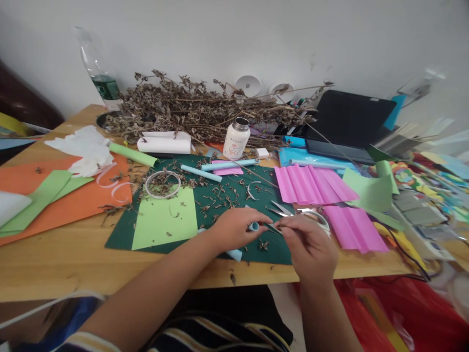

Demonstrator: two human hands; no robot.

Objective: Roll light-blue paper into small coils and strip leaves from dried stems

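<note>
My left hand is closed round a small rolled tube of light blue paper, its open end facing right. My right hand is pinched on a thin dry twig whose tip meets the tube's mouth. Both hands hover over the dark green sheet near the table's front edge. A pair of scissors lies just behind my right hand. More light blue rolls lie further back on the green sheet.
A heap of dry branches fills the back of the wooden table. Pink pleated paper, light green sheets, orange paper, a white bottle, a tape ring and a laptop lie around.
</note>
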